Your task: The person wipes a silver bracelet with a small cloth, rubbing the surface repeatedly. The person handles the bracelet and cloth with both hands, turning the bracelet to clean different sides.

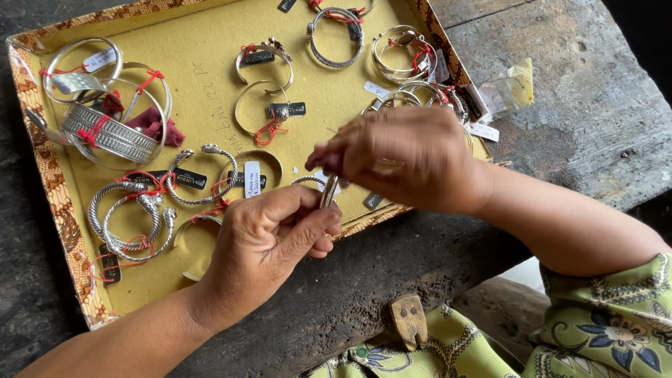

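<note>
My left hand (269, 234) and right hand (399, 157) both pinch one small silver piece (327, 190), fingers closed on it from below and above, just over the near edge of the yellow tray (210, 98), where silver bangles (129, 213) lie tagged with red thread.

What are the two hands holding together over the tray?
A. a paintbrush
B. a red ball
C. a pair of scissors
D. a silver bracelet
D: the left hand and the right hand both pinch a thin silver bracelet between their fingertips, above the edge of the yellow-lined tray that holds many more silver bangles.
</note>
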